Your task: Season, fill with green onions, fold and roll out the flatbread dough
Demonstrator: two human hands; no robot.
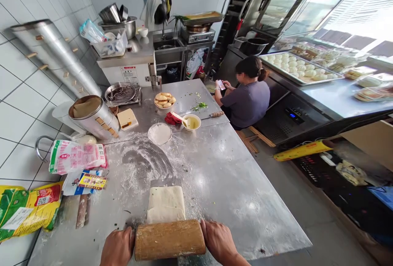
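A thick wooden rolling pin (170, 239) lies across the near edge of a folded slab of pale dough (166, 203) on the floured steel table (233, 192). My left hand (117, 247) is closed round the pin's left end. My right hand (218, 241) is closed round its right end. Both handles are hidden inside my hands.
A bowl of flour (159, 133), a bowl of oil with a brush (191, 122), a plate of baked buns (164, 99) and flour bags (76, 157) stand further up the table. A metal cylinder (92, 116) sits at left. A seated person (245, 94) holds a phone at right.
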